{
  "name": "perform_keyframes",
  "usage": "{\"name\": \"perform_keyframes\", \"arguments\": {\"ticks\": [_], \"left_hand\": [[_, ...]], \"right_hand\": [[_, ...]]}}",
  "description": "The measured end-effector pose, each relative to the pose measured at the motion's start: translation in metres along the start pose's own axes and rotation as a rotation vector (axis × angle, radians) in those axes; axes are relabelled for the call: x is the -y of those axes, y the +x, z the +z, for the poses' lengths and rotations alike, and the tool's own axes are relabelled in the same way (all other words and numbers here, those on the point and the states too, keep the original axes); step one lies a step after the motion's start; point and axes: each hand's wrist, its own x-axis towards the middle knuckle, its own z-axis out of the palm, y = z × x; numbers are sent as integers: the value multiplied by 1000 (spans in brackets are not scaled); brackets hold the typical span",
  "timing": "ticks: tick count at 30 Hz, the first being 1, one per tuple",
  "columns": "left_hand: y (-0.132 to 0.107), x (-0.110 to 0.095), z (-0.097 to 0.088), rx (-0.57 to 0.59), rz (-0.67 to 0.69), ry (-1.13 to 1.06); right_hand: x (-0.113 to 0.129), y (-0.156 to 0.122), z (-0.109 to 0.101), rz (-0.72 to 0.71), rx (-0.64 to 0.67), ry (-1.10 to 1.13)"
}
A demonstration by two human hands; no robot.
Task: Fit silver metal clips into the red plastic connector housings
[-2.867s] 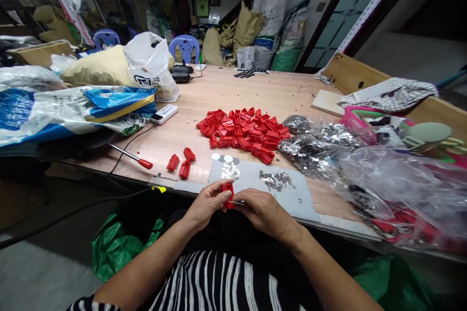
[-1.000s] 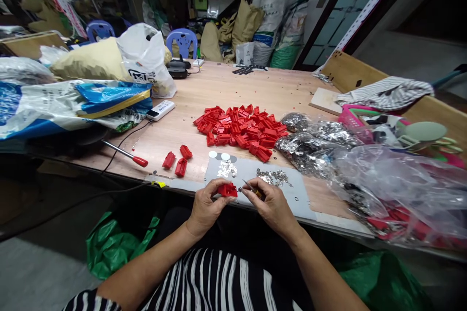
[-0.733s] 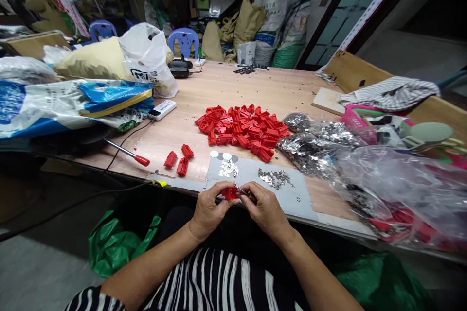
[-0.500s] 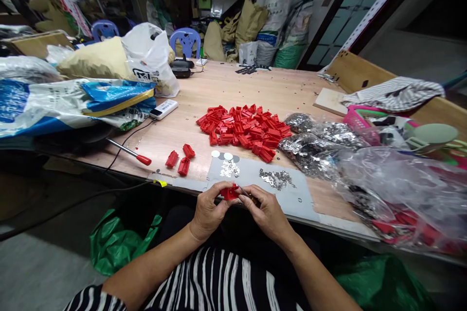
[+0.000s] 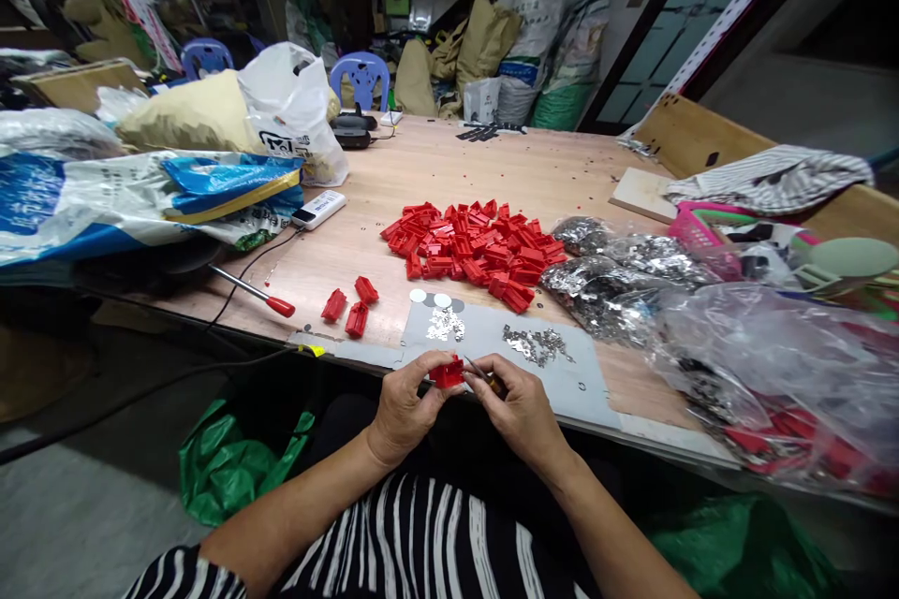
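Observation:
My left hand is closed around a red plastic part, held just over the table's front edge. In my right hand is a small pointed tool with a dark yellowish handle; its thin metal tip lies close beside the red part, and I cannot tell whether they touch. Beyond my hands, small shiny metal pieces and a second, darker scatter of metal pieces lie on a grey sheet. A heap of red plastic parts sits behind the sheet.
Several loose red parts lie on the left. A metal lever with a red grip sticks out near the front edge. Clear bags of metal pieces and a large plastic bag crowd the right. A white device sits on the left.
The tool's tip has moved slightly away from the red part, and its point now shows more. The red part stays in my left hand. The view has shifted a little.

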Motion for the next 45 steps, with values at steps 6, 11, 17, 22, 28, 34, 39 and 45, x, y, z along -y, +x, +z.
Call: {"name": "perform_keyframes", "arguments": {"ticks": [6,11,17,22,28,34,39,45], "left_hand": [[0,2,1,18,66,43],[0,1,1,3,59,53],[-1,2,0,9,49,67],[-1,1,1,0,24,83],[2,-1,2,-23,-27,82],[1,1,1,-34,-53,112],[-1,2,1,-15,-1,142],[-2,3,2,-4,90,127]], "right_hand": [[3,-1,6,140,-12,-14],[5,0,6,141,8,-26],[8,2,5,172,4,-30],[10,1,8,197,-50,-42],[8,-1,13,169,-136,-43],[10,0,12,206,-153,-38],[10,0,12,238,-137,-7],[8,0,13,279,-127,53]]}}
